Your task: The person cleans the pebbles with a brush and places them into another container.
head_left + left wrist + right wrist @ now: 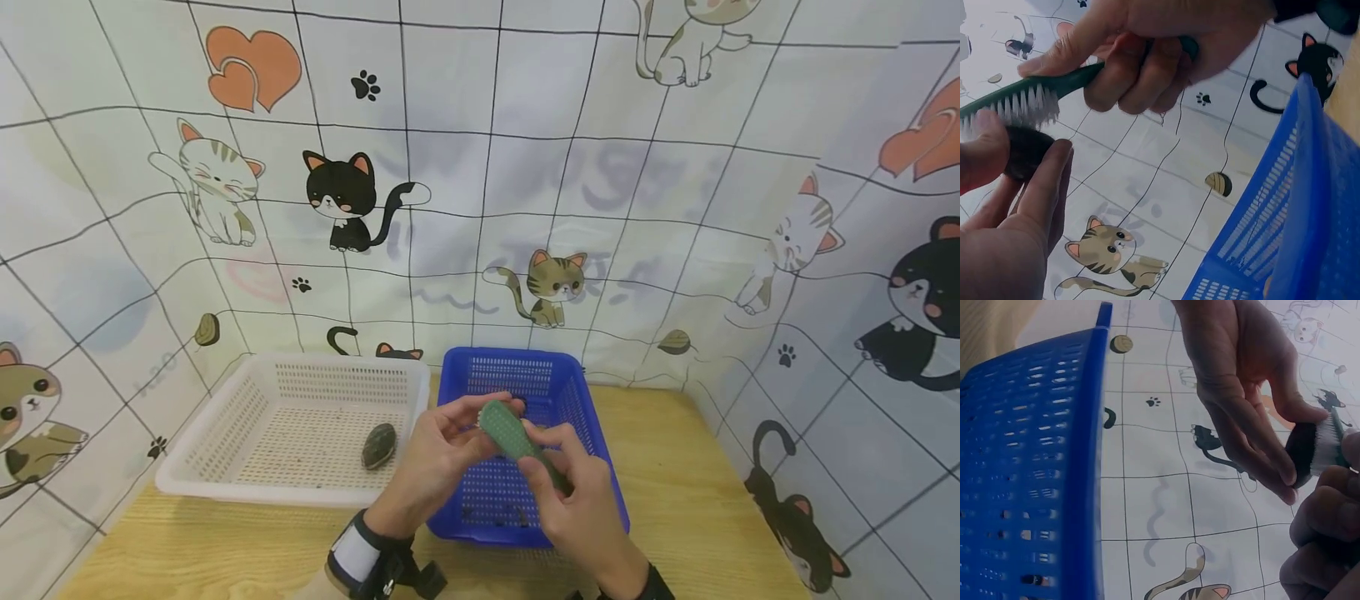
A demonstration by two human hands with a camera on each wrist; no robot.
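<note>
My right hand (581, 496) grips the handle of a green scrubbing brush (506, 428), thumb laid along its back in the left wrist view. Between the thumb and fingers of my left hand (435, 454) is a dark, rounded clam (1026, 150). White bristles (1327, 447) press against the clam's face in the right wrist view. From the head view the brush head hides the clam. Both hands are raised over a blue plastic basket (606, 467).
Left of the blue basket stands a white plastic basket (180, 479) with one dark clam (378, 446) near its right side. Small dark bits lie in the blue basket. Both stand on a wooden table (667, 500) against a cat-print covering (465, 167).
</note>
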